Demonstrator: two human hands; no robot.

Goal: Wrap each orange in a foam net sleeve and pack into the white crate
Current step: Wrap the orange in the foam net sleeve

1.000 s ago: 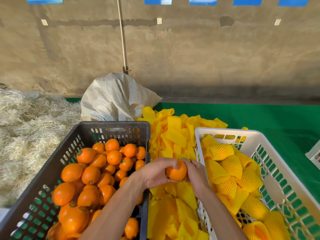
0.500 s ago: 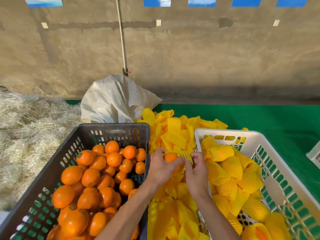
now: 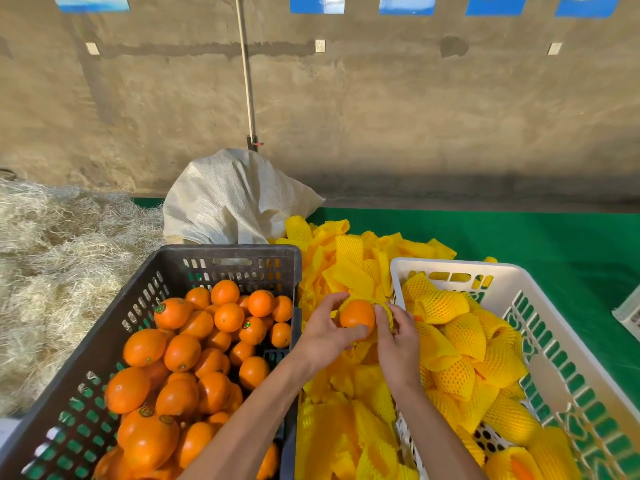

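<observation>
Between the two crates my left hand [image 3: 325, 334] grips a bare orange [image 3: 356, 317] from the left, thumb under it. My right hand [image 3: 398, 336] pinches a yellow foam net sleeve [image 3: 389, 315] stretched over the orange's far and right side. The white crate [image 3: 519, 292] on the right holds several oranges in yellow sleeves [image 3: 460, 341]. The dark crate [image 3: 221, 252] on the left is full of loose oranges [image 3: 194, 344].
A heap of flat yellow foam sleeves [image 3: 349, 265] fills the gap between the crates and runs toward me. A white woven sack [image 3: 235, 199] stands behind it. Straw [image 3: 59, 258] lies at the left, green matting [image 3: 554, 244] at the right, and a white corner [image 3: 628, 308] at the far right edge.
The bare orange held in both hands went up to the sleeve heap. My right hand took a sleeve and now pulls it down over the orange's far side.
</observation>
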